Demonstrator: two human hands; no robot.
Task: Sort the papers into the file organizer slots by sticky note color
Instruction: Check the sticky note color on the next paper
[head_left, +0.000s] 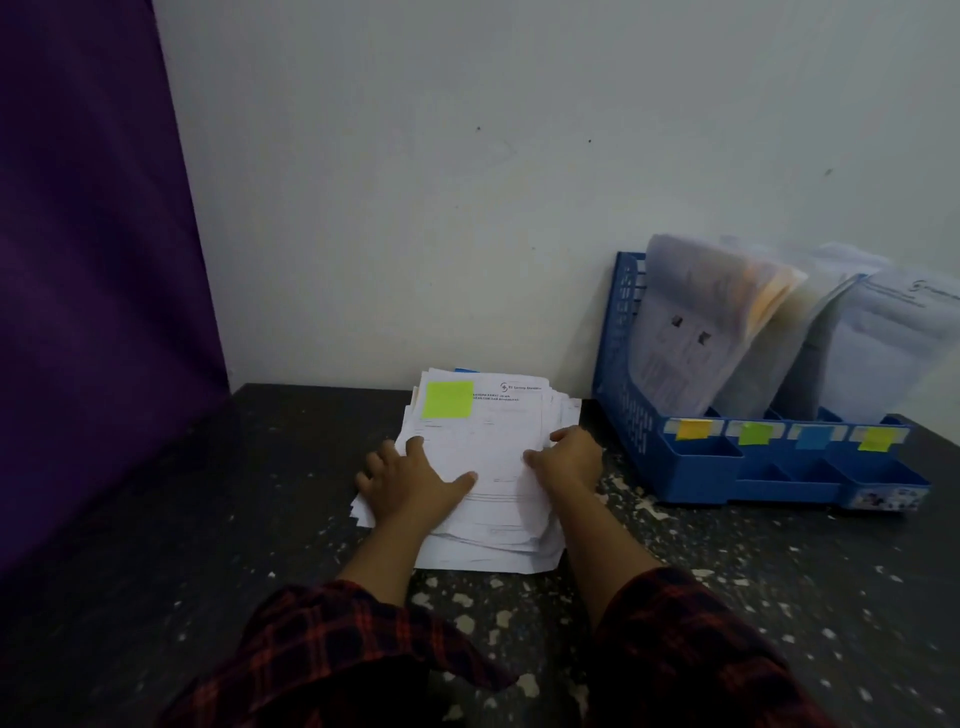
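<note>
The person is picking the next sheet off the pile of papers (483, 467), which lies on the dark speckled table (727, 597) just left of the blue file organizer (748, 467). The left hand (410, 483) rests flat on the pile with fingers spread, holding it steady. The right hand (566, 457) curls its fingers at the right edge of the top sheet and seems to be pinching it to lift it. That sheet carries a green sticky note (448, 399) at its upper left corner. The organizer already holds papers in its slots, whose front tabs are marked orange, green (755, 433), blue and yellow. The next move probably calls for peeling only 1 sheet free, then carrying it right to the green-tabbed slot, the 2nd from the left.
</note>
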